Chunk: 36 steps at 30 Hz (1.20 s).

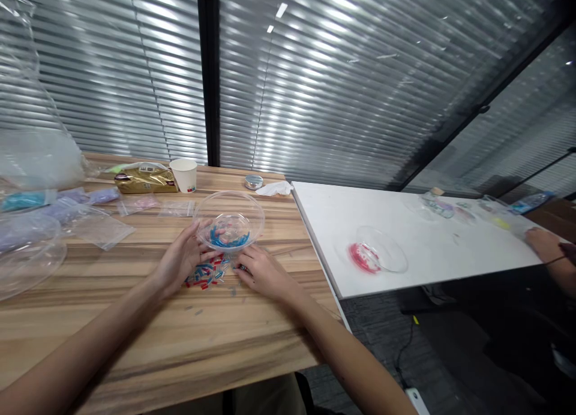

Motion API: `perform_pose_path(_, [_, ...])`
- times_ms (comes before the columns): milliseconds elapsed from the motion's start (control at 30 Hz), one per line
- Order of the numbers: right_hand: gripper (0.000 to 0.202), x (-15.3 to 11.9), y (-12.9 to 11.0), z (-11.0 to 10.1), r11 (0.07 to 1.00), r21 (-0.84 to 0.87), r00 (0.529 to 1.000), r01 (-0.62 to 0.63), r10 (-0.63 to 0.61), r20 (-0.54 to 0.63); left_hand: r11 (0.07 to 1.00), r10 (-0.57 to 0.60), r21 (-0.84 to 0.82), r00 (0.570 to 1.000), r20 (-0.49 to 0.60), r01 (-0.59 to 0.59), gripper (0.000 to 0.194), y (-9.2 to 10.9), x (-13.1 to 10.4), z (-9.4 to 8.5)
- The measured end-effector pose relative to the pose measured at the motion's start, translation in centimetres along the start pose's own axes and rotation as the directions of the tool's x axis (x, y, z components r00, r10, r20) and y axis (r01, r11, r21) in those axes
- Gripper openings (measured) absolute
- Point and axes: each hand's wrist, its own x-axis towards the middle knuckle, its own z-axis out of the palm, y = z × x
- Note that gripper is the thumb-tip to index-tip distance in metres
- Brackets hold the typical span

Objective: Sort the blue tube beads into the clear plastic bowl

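Note:
A clear plastic bowl with blue pieces inside stands on the wooden table. My left hand is at its left side, fingers apart, some of them seen through the clear wall. Just in front of the bowl lies a loose pile of red, blue and clear small pieces, beside my left fingers. My right hand is at the pile's right edge with its fingers curled downward; whether anything is between the fingertips is too small to tell.
Behind stand a gold packet, a paper cup, a round tin and a tissue. Plastic bags and clear bowls lie left. On the white table, a bowl holds red pieces; another person's hand is far right.

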Motion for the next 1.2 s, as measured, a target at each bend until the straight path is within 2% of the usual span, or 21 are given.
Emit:
perform_pose_path(333, [0.01,-0.1,0.2,0.22,1.0,0.019,1.0,0.006,-0.006,-0.006,1.0,-0.012,-0.004,1.0,-0.025,0.012,0.034,0.13,-0.1,0.22])
perform_pose_path(767, [0.012,-0.13,0.24,0.24,1.0,0.018,1.0,-0.002,0.002,-0.001,1.0,-0.014,0.0,1.0,0.011,0.014,0.035,-0.02,0.02,0.07])
perform_pose_path(1200, [0.009,-0.13,0.13,0.04,0.999,0.032,1.0,-0.003,0.003,-0.006,1.0,-0.017,0.015,1.0,-0.021,0.018,0.036,0.1,-0.09,0.39])
